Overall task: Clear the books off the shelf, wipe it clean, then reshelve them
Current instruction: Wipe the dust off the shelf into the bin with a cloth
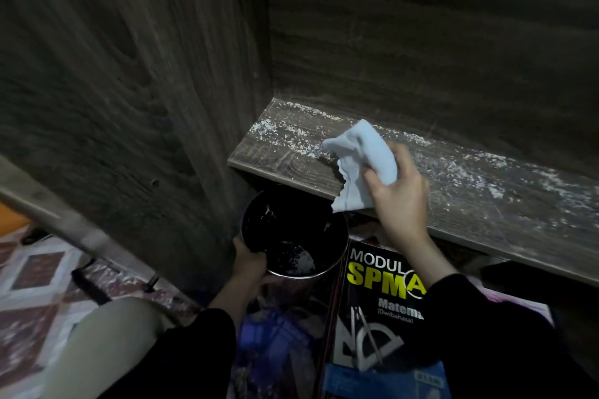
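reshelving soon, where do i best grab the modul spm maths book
Probably by its left edge, from the left: the Modul SPM book lies cover up, that edge shows free, the right forearm crosses its right side and a blue book overlaps its bottom.

This looks like a dimly lit room in a home. A dark wood-grain bookcase [113, 91] with a dusty shelf [486, 201] stands beside a patterned rug [39, 272]. A school maths workbook [366, 304] lies below the shelf.
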